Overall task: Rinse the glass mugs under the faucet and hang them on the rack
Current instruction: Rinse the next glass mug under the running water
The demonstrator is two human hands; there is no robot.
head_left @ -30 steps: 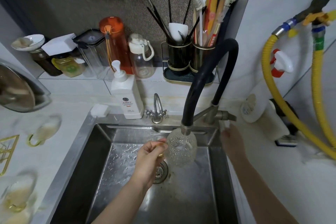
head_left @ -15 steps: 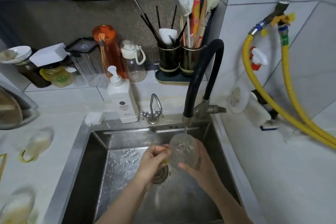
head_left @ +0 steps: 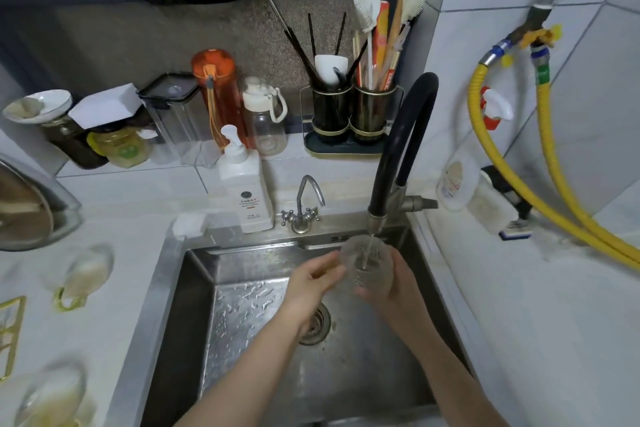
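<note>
While both hands [head_left: 398, 282] cup mug [head_left: 366, 265] | faucet [head_left: 375, 225] directly above

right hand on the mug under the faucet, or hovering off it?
Touching. The head view shows the right hand cupped against the glass mug's side, fingers wrapped under it, no gap visible, beneath the faucet.

right hand [head_left: 391, 284]: was off at the sink edge 1 s ago, now cupping the mug [head_left: 366, 265]
left hand [head_left: 313, 282]: grip loosened, fingers just beside the mug
water: thin stream now
</note>
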